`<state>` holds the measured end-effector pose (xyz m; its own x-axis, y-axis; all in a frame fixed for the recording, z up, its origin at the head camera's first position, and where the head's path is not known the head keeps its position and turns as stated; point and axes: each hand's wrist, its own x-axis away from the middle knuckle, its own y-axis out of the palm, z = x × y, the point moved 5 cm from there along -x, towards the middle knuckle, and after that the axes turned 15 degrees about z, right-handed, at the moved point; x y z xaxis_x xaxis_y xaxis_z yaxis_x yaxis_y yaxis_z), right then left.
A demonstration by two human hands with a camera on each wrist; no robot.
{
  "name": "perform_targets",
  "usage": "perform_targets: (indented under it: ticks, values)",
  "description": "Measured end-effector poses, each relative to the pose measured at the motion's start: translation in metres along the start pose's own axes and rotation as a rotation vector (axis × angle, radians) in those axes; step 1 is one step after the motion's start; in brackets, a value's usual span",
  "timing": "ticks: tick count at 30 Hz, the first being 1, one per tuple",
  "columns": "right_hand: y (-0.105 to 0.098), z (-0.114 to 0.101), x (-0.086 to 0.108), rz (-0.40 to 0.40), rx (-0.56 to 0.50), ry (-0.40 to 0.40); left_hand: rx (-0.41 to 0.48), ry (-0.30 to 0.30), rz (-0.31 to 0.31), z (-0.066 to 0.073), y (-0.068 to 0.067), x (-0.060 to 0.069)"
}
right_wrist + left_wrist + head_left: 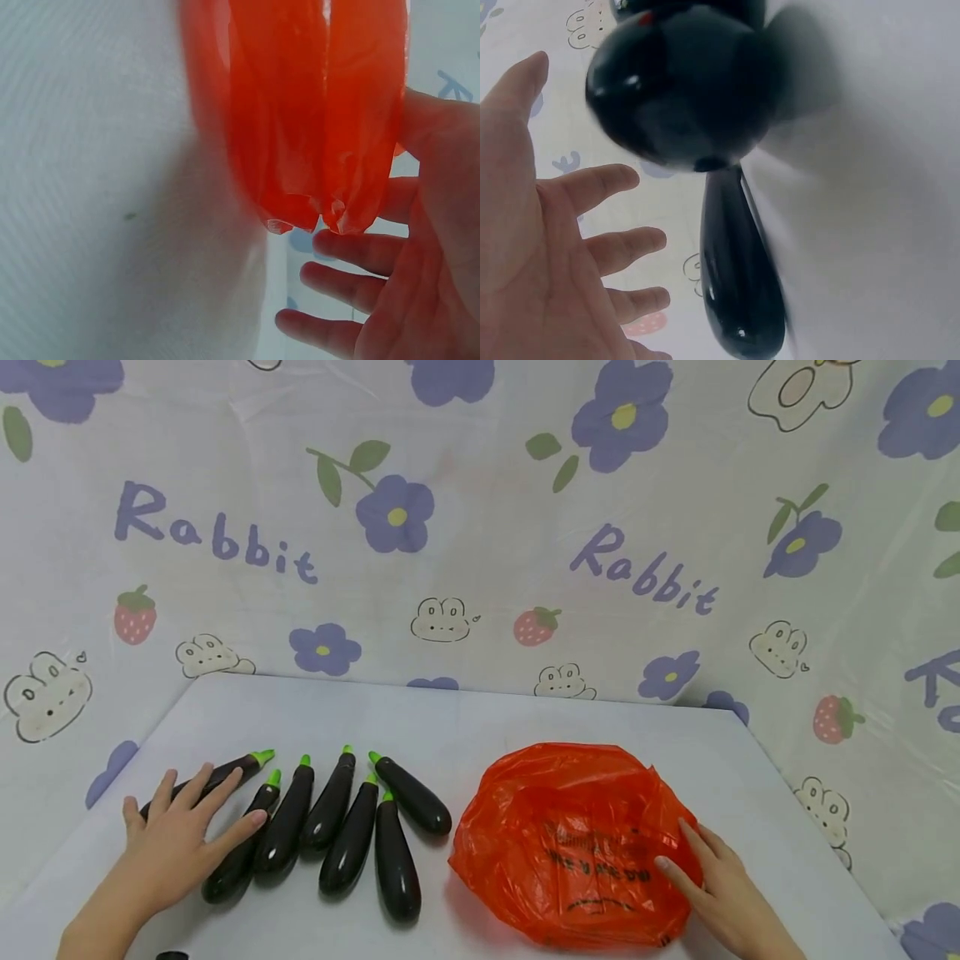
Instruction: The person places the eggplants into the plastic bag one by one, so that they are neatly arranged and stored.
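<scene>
Left grip (pixel 178 837) spreads over eggplants (pixel 350 841), right grip (pixel 722 883) touching red bag (pixel 570 839).

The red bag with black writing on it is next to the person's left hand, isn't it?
Not quite: the red bag with black writing on it is next to the person's right hand, not the left one. The head view shows it.

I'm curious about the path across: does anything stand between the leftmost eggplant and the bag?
Yes: other eggplants lie side by side between the leftmost eggplant and the bag.
</scene>
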<state>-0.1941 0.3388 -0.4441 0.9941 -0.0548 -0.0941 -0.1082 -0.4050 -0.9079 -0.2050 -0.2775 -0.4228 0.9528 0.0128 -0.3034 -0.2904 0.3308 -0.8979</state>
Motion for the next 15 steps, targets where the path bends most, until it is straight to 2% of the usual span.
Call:
perform_targets:
  ticks: [8,12,15]
  values:
    - [0.006,0.004,-0.003,-0.048,0.001,0.064,0.038,0.032,0.027,-0.005,-0.013,-0.009]
    - [0.007,0.003,-0.004,-0.052,-0.002,0.064,0.069,0.067,0.020,-0.014,-0.021,-0.013]
    - [0.007,0.003,-0.005,-0.053,-0.001,0.063,0.125,0.082,-0.001,-0.023,-0.024,-0.018]
